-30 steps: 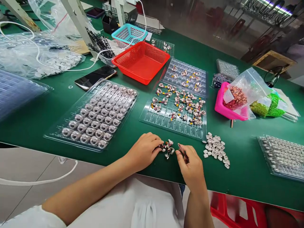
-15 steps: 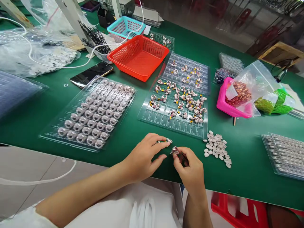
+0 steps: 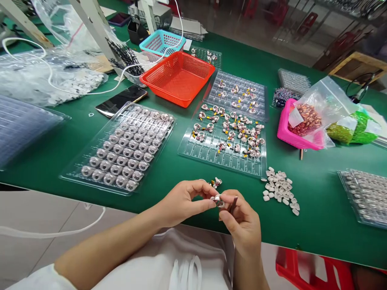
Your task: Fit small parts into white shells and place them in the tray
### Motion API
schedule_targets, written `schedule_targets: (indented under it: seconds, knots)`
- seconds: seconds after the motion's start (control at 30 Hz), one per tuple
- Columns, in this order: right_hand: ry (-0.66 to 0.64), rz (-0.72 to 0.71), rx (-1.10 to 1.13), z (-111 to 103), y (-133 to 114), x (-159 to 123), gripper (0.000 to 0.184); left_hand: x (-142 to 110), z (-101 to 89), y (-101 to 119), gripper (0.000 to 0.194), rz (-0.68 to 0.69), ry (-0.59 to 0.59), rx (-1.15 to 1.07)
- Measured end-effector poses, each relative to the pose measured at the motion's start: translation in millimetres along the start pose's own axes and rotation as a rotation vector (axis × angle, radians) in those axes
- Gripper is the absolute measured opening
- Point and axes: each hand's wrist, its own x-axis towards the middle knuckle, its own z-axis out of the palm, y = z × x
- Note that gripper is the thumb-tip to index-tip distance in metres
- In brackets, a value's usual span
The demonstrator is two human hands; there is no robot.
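Our left hand (image 3: 184, 203) pinches a small white part (image 3: 217, 198) on the near side of the clear tray (image 3: 205, 153). Our right hand (image 3: 244, 221) closes round a slim dark tool (image 3: 234, 204), fingertips at the part, probably to steady it. White pieces (image 3: 281, 187) lie beside the tray's right edge, seemingly for easy reach.

Green table (image 3: 314, 209); on it red basket (image 3: 181, 80), clear trays (image 3: 223, 157), phone (image 3: 121, 100), loose white pieces (image 3: 281, 187).
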Motion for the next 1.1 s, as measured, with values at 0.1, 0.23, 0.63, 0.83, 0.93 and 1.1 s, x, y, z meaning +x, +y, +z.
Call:
schedule_targets:
  seconds: [0.1,0.23,0.63,0.83,0.93,1.1]
  knots:
    - [0.005,0.039,0.097,-1.0,1.7,1.6,0.009,-2.9,-1.0,1.5,0.017,0.011,0.007,0.008]
    - [0.023,0.146,0.153,-0.3,1.4,3.5,0.009,-6.4,-3.9,6.1,0.017,0.055,-0.013,0.067]
    - [-0.039,0.176,-0.085,8.2,-10.6,1.7,0.017,-9.7,-9.1,3.6,0.023,0.054,-0.063,0.101]
    - [0.001,0.229,-0.018,8.1,-8.6,-0.9,0.023,-9.2,-8.8,3.4,0.017,0.043,-0.058,0.099]
    - [-0.005,0.255,0.029,8.2,-8.0,-1.4,0.024,-9.6,-7.8,0.9,0.016,0.045,-0.048,0.077]
    - [-0.021,0.28,0.045,7.9,-4.5,-1.8,0.02,-9.6,-6.0,0.5,0.016,0.065,0.022,0.124]
